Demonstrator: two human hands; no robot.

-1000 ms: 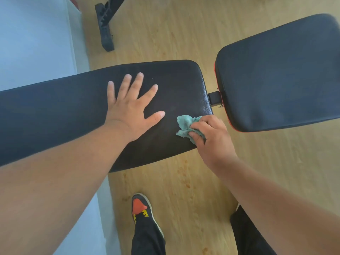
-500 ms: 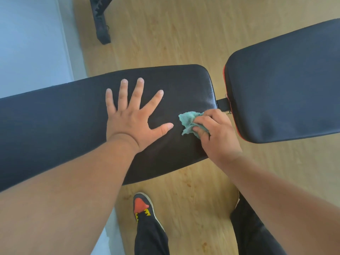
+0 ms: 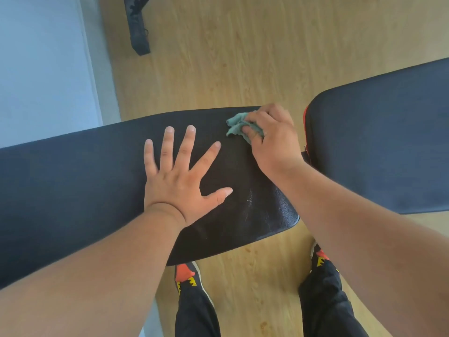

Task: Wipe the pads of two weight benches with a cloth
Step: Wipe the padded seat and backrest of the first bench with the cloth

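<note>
A long black bench pad point(image 3: 73, 181) runs from the left edge to the middle of the view. My left hand point(image 3: 179, 176) lies flat on it with fingers spread. My right hand point(image 3: 272, 137) grips a crumpled teal cloth point(image 3: 239, 126) and presses it on the pad's far right corner. A second black pad point(image 3: 384, 147) with a red edge sits to the right, across a narrow gap.
The benches stand on a wooden floor point(image 3: 243, 57). A black bench foot point(image 3: 139, 32) is at the top. A pale wall point(image 3: 41, 69) fills the upper left. My two shoes point(image 3: 185, 276) and black trouser legs are below the pad.
My right hand has slid the cloth from the pad's near right edge up to its far right corner. My left hand has stayed flat on the pad.
</note>
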